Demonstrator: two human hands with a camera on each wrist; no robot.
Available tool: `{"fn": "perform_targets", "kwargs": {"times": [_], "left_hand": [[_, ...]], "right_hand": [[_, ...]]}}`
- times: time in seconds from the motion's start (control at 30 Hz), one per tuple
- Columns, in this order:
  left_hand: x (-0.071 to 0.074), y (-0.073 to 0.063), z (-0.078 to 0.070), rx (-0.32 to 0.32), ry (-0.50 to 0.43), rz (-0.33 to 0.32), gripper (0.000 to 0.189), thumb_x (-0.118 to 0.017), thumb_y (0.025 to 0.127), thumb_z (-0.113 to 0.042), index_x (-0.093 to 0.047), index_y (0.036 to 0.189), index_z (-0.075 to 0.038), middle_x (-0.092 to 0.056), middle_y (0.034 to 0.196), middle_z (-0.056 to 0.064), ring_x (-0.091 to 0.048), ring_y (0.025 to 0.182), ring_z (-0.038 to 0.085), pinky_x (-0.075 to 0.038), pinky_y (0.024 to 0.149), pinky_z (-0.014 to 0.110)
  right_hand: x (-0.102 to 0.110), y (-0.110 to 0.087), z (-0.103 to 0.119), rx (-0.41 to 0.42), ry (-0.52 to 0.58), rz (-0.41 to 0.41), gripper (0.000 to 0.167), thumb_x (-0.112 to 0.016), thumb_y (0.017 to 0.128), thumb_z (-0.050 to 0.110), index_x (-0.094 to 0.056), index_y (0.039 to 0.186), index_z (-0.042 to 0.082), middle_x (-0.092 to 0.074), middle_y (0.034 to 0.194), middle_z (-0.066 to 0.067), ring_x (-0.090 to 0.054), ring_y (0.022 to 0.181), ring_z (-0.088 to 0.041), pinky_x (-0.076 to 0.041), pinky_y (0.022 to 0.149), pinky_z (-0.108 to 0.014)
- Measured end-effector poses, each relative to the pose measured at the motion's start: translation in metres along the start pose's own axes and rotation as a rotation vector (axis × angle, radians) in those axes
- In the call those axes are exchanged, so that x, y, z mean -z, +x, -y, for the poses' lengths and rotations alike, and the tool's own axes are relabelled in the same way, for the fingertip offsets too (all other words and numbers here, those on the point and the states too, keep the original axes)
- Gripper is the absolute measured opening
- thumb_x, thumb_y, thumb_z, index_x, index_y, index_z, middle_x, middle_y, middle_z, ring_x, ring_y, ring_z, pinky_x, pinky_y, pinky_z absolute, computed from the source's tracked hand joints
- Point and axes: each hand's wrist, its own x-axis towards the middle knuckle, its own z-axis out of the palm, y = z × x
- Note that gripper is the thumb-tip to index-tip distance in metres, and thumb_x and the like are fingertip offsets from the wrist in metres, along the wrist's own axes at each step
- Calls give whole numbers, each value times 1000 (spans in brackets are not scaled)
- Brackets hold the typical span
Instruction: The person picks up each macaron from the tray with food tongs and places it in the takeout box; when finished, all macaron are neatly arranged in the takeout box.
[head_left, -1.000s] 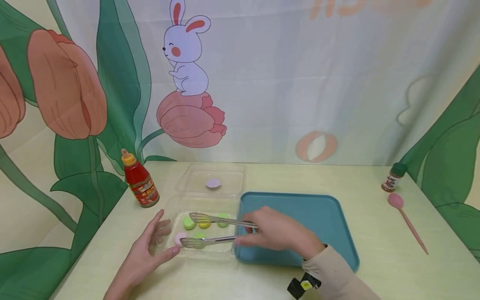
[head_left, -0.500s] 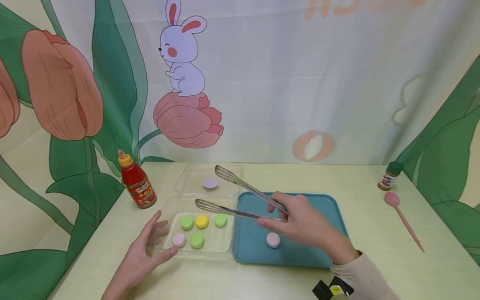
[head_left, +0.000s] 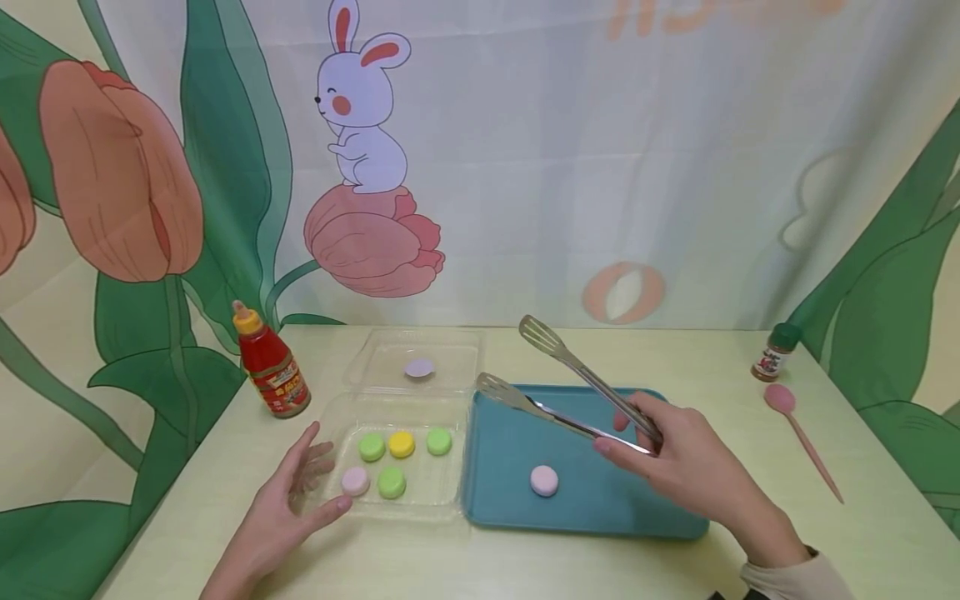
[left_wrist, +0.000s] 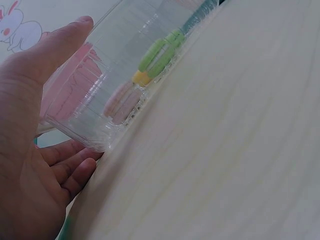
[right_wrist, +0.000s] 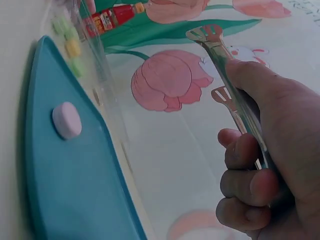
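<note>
We're watching the right hand (head_left: 686, 462) holding the tongs (head_left: 596, 380) by the rear end, thumb along one arm and fingers curling round the other. The tongs are hanging above the right half of the blue tray (head_left: 501, 467), their long axis slanting: the tips are pointing away from the person and to the left, the rear end is sitting in the grip. The two slotted tips are standing well apart, one showing near the tray's far left corner, the other beyond its back rim.

Below, a pink macaron (head_left: 543, 481) is lying flat on the tray, left of centre, and the tray's long axis is running left to right. To the left, the clear box (head_left: 441, 493) is sitting just beside the tray, holding three green macarons (head_left: 392, 482), a yellow one (head_left: 401, 444) and another pink one (head_left: 356, 481). The left hand (head_left: 277, 508) is spreading thumb and fingers around the box's near left corner. A lilac piece (head_left: 420, 367) is resting in the lid (head_left: 461, 360) behind. A red bottle (head_left: 276, 372) is standing far left; a jar (head_left: 772, 356) and a pink spoon (head_left: 808, 447) are sitting far right, the spoon's handle pointing towards the person.
</note>
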Motion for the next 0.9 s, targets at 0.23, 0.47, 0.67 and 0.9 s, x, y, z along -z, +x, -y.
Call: {"fn": "perform_targets", "kwargs": {"times": [0.23,0.47,0.67,0.9], "left_hand": [[1,-1,2,-5,1,-11,119,-87,96,-52,-7,181,-29,-46,174,17,-53,152,43,-40,122,77],[0,0,3,10,-15,-4,120,-88,95,-53,-7,181,-30,-45,174,17,-53,153,42,-41,123,74],[0,0,2,-11,-28,-10,119,-88,95,-52,-8,181,-31,-46,174,16,-53,153,42,-42,123,74],[0,1,3,-21,-26,-19,118,-88,95,-52,-10,181,-31,-47,173,14,-53,153,41,-41,123,74]], "right_hand": [[0,-16,-19,-42,-18,18,32,-85,100,47,-65,102,22,-47,66,9,-43,57,-7,-39,50,-27],[-11,-27,-39,-59,18,133,35,-84,100,47,-62,98,20,-45,63,14,-42,55,-3,-37,49,-22],[-15,-37,-54,-69,-4,227,37,-80,102,50,-59,94,20,-40,63,16,-37,55,-1,-33,49,-21],[-17,-43,-61,-105,-52,309,44,-79,102,54,-56,88,19,-44,70,12,-44,62,-3,-37,55,-22]]}}
